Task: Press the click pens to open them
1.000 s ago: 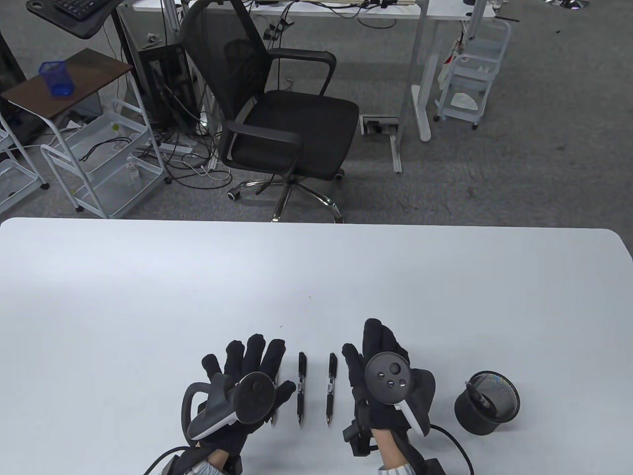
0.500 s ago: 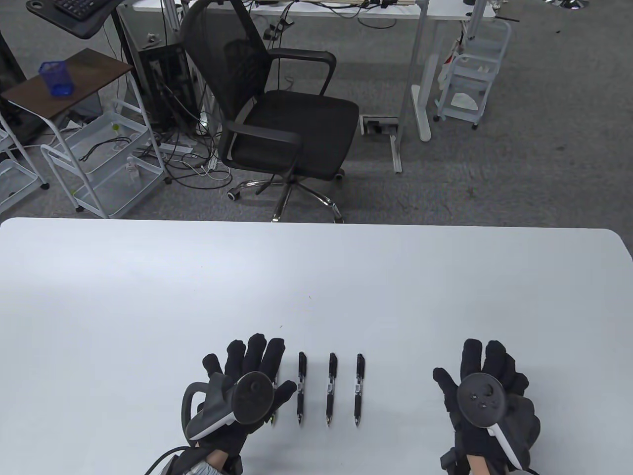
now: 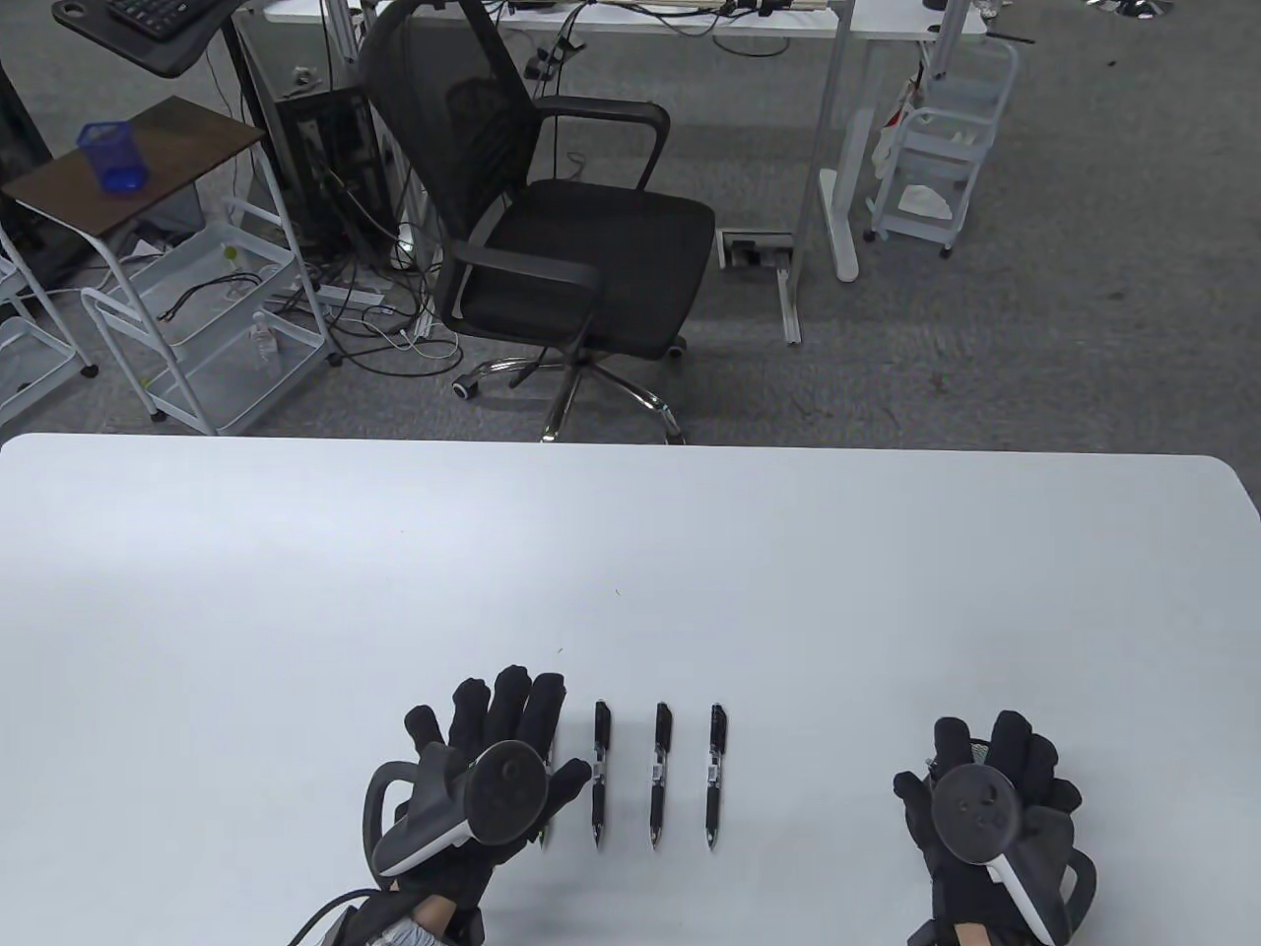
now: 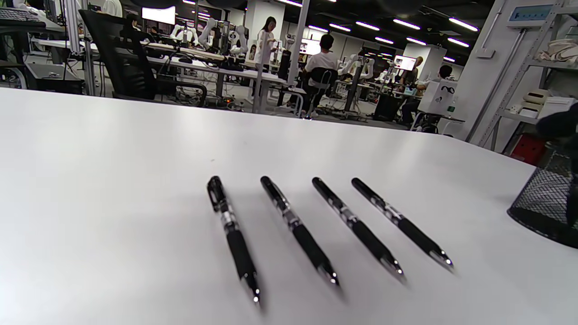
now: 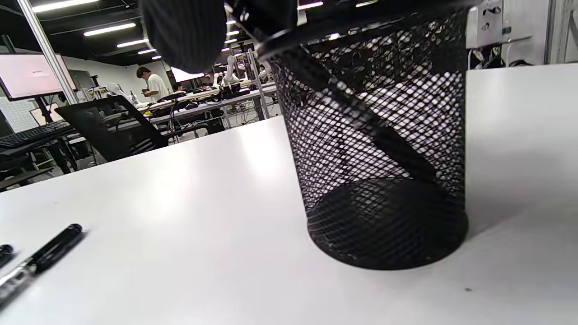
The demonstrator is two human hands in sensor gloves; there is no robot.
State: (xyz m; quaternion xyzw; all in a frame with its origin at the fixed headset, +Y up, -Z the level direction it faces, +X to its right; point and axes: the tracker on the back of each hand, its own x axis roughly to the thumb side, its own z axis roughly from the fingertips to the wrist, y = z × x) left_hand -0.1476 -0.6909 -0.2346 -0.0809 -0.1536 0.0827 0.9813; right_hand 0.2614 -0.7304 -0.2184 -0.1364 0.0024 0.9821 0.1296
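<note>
Four pens: we count four click pens [image 4: 316, 228] lying side by side on the white table [image 3: 630, 552], tips toward us at 6 o'clock; the table view shows three plainly, the fourth mostly under our left hand.
Left hand: our left hand [image 3: 483, 778] lies flat with fingers spread, at 9 o'clock of the pen row, holding nothing that we can see; whether it touches the leftmost pen we cannot tell.
Right hand: our right hand [image 3: 995, 808] sits over the mesh pen cup [image 5: 379, 153], well apart from the row at its 3 o'clock; the fingers [image 5: 185, 31] show at the cup's rim in the right wrist view, but whether they are closed on anything we cannot tell.
Fifth pen: one more pen [image 5: 370, 122] leans inside the cup, its top near the rim at 11 o'clock.
Step in hand: we judge that we are fetching this last pen from the cup.
Doing it well: we should pinch the barrel close to the top and lift along its lean, so the light cup does not tip or drag.
Pressing: we would then hold the barrel firm, set the thumb square on the button and press straight down its axis until the tip shows.
Placing: we would lay it at 3 o'clock of the row, parallel, tip toward 6 o'clock, without nudging the neighbours.
</note>
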